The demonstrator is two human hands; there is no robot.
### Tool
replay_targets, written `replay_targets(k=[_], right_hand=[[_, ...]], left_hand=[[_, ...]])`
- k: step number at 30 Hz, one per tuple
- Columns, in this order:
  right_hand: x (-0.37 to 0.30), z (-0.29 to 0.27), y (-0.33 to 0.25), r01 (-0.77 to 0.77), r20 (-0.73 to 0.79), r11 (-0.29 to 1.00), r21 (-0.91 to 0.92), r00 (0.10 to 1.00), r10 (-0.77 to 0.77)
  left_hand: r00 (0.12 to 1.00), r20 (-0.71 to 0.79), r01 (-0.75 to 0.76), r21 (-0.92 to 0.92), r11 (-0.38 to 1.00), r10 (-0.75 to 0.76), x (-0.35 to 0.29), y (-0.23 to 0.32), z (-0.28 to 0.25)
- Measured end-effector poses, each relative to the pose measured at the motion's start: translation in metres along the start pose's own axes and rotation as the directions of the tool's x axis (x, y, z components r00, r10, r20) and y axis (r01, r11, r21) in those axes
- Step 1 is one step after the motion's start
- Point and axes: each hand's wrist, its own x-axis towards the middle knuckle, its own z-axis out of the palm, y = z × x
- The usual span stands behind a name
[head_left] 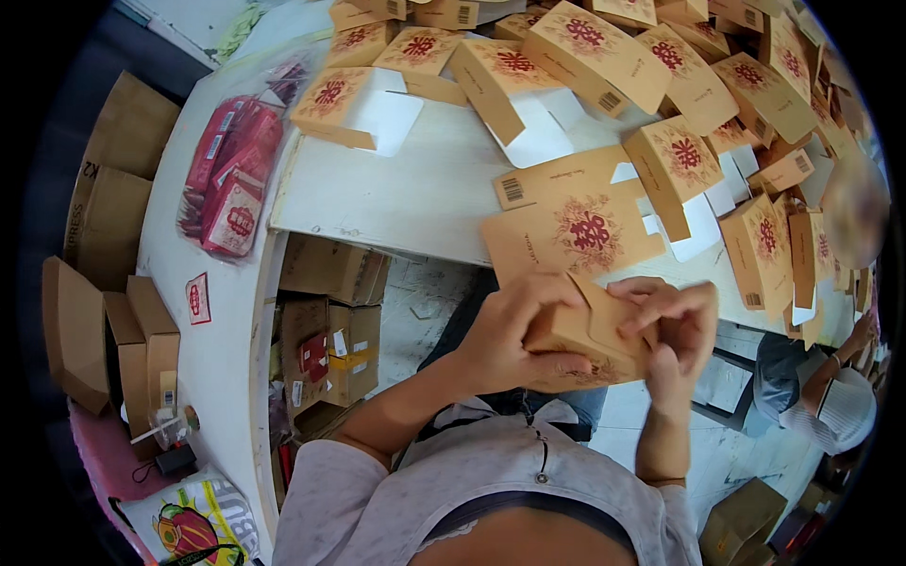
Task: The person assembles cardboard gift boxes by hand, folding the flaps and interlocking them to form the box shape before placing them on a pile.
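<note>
Between my hands, in front of my chest, is a small tan cardboard gift box (593,325) with a printed floral pattern. My left hand (514,330) wraps around its left side, with the thumb along the lower edge. My right hand (672,325) grips the right end, fingers bent at the flap there. Just beyond, at the table's edge, lies a flattened tan carton (557,236) with a red emblem. An opened box (675,165) with white inner flaps rests to its right.
Many tan boxes (590,47) are heaped across the far and right table. Red packets in clear plastic (231,179) lie on the left, near a single red-and-white card (198,299). Brown cartons (326,354) sit under the table. Another person (840,410) is at the right.
</note>
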Motion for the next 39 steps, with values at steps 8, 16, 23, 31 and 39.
replay_targets(k=[8, 16, 23, 31, 39], right_hand=[[-0.003, -0.01, -0.002, -0.523, 0.314, 0.849, 0.08, 0.821, 0.476], [-0.015, -0.008, -0.001, -0.456, 0.291, 0.884, -0.099, 0.836, 0.464], [-0.012, -0.03, -0.01, -0.252, 0.357, 0.957, -0.146, 0.889, 0.288], [-0.04, -0.069, -0.058, -0.169, 0.184, 0.706, -0.688, 0.9, 0.395], [-0.094, -0.286, -0.137, -0.542, -0.94, 0.84, -0.03, 0.3, 0.16]], left_hand=[[0.954, 0.251, -0.161, -0.02, 0.987, 0.161, 0.003, -0.004, -0.011], [0.926, 0.342, -0.148, -0.061, 0.987, 0.161, 0.001, -0.008, -0.009], [0.963, 0.209, -0.148, -0.126, 0.981, 0.172, 0.005, -0.01, -0.01], [0.941, 0.302, -0.18, 0.058, 0.982, 0.154, 0.025, -0.001, -0.006], [0.987, 0.096, 0.13, -0.016, 0.991, -0.128, 0.006, -0.024, -0.009]])
